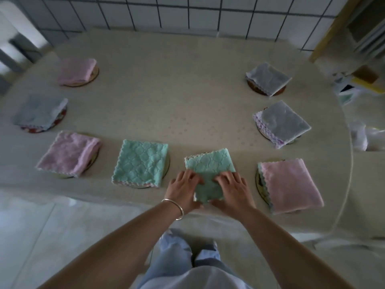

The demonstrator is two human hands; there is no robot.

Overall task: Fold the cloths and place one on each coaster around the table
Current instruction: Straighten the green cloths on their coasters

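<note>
A folded green cloth lies at the table's near edge, covering its coaster almost fully. My left hand and my right hand hold its near end from either side, fingers on top. To its left sits another folded green cloth on a coaster. A folded pink cloth lies to the right on a coaster. Further folded cloths rest on coasters around the table: pink, grey-blue, pink, grey and grey.
The table has a beige speckled cover and stands against a white tiled wall. Plastic bags and boxes crowd the right side. A cord hangs along the table's right edge. My legs stand on the pale floor below.
</note>
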